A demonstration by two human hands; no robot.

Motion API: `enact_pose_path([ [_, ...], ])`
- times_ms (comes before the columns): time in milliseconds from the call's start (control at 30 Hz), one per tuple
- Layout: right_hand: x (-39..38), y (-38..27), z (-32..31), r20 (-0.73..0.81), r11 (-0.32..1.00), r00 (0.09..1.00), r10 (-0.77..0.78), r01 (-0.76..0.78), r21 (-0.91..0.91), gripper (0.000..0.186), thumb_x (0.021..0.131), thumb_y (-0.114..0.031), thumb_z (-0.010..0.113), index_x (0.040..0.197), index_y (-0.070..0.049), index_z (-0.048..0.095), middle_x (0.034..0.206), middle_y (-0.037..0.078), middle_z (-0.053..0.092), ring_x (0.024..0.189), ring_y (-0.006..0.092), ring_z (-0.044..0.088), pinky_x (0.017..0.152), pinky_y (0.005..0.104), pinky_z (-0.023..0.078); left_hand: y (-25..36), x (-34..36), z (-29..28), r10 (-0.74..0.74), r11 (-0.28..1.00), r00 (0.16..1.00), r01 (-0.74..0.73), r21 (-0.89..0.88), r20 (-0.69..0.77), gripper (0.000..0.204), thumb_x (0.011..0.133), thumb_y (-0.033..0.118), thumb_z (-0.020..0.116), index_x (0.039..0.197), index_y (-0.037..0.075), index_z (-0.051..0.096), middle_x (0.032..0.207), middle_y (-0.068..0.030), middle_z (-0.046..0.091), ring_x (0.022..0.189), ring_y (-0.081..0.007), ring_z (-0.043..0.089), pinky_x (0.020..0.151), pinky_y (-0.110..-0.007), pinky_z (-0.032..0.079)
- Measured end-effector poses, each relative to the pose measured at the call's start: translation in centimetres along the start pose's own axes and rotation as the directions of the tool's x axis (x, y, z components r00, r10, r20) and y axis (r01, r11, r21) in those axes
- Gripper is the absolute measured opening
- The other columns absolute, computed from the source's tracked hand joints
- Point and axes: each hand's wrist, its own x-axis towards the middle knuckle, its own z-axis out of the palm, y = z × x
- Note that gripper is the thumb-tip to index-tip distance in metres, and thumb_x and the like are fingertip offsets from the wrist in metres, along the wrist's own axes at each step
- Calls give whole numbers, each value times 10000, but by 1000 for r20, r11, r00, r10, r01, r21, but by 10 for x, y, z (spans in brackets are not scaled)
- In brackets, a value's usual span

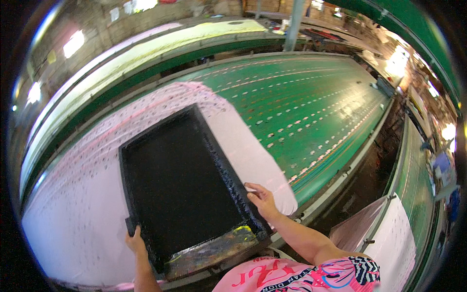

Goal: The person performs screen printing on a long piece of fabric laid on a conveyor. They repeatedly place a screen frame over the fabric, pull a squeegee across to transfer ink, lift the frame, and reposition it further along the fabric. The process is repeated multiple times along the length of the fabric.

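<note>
A large black screen printing frame (182, 180) lies tilted in front of me over pale pink cloth (248, 141). Its inside is dark all over, and the near end is stained, with a yellow smear. At the frame's left edge my left hand (136, 238) is closed round a small black block-like grip (130, 226). My right hand (262, 199) has its fingers bent at the right edge of the frame. Something small and whitish shows at those fingertips, too small to make out. Whether the frame touches the cloth all along its underside is hidden.
The cloth partly covers a long green table (311, 112) marked with rows of pale dabs. A parallel table with yellowish cloth (209, 36) runs behind at left. Over a dark gap on the right hangs white cloth (394, 238). A grey post (294, 27) stands at the back.
</note>
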Motion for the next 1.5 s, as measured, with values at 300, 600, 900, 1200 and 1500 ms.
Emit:
enact_pose_path([
  [300, 15, -92, 0, 129, 997, 990, -58, 52, 52, 490, 1083, -53, 690, 1564, -13, 607, 1591, 84, 633, 1336, 169, 641, 1175, 351, 488, 43, -8, -6, -173, 975, 982, 182, -132, 77, 272, 922, 118, 822, 1148, -26, 773, 947, -79, 729, 817, -242, 668, 754, -417, 528],
  [600, 43, -139, -146, 123, 996, 989, -86, 83, 31, 491, 1087, -135, 684, 1558, -12, 619, 1541, 93, 676, 1366, 155, 614, 1124, 326, 484, 115, -95, 39, -68, 996, 998, 69, -57, 15, 220, 860, 78, 832, 1029, -53, 779, 887, -72, 741, 756, -231, 674, 719, -399, 548],
  [900, 65, -200, -326, 142, 995, 987, -71, 59, 86, 474, 1099, -196, 710, 1520, 14, 646, 1521, 111, 686, 1427, 200, 602, 1231, 377, 434, 236, -247, 130, -82, 984, 991, 97, -149, 104, 332, 846, 208, 901, 1037, -48, 809, 868, -74, 740, 714, -221, 664, 675, -399, 555],
  [1200, 69, -228, -411, 85, 982, 995, -46, 29, 187, 485, 1120, -241, 677, 1542, -5, 642, 1528, 100, 687, 1416, 181, 604, 1198, 354, 445, 325, -294, 197, -70, 967, 986, 104, -232, 151, 319, 872, 158, 933, 1085, -62, 844, 922, -107, 775, 734, -237, 691, 675, -392, 582],
  [1500, 75, -262, -456, 40, 997, 996, -75, 75, -18, 515, 1103, -259, 646, 1563, -29, 636, 1512, 24, 690, 1209, 104, 612, 985, 294, 477, 301, -276, 283, -183, 933, 933, 265, -245, 310, 284, 900, 216, 932, 987, -39, 840, 860, -113, 764, 645, -270, 697, 566, -415, 588],
])
